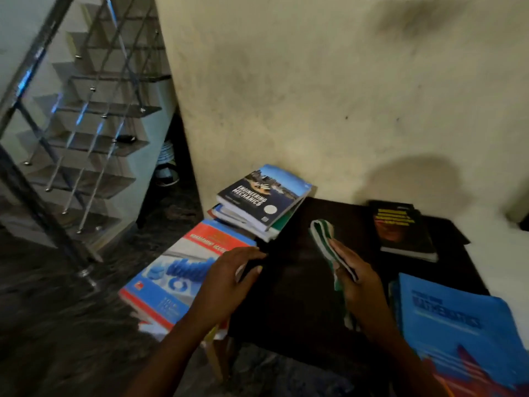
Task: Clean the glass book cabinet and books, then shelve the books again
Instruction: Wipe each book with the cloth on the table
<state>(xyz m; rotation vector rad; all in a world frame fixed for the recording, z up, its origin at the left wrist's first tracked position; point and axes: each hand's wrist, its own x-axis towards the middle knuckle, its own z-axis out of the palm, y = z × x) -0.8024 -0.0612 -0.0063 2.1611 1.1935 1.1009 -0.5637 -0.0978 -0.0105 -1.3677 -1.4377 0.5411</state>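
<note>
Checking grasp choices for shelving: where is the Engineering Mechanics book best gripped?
Probably at its near right corner, coming from the table side. The Engineering Mechanics book lies cover-up on top of a stack, its page edge faces that way and is exposed, and the wall stands close behind its far side.

Dim indoor light, soft motion blur throughout, round shadow on wall point(329, 90), wide-angle bending at edges
</note>
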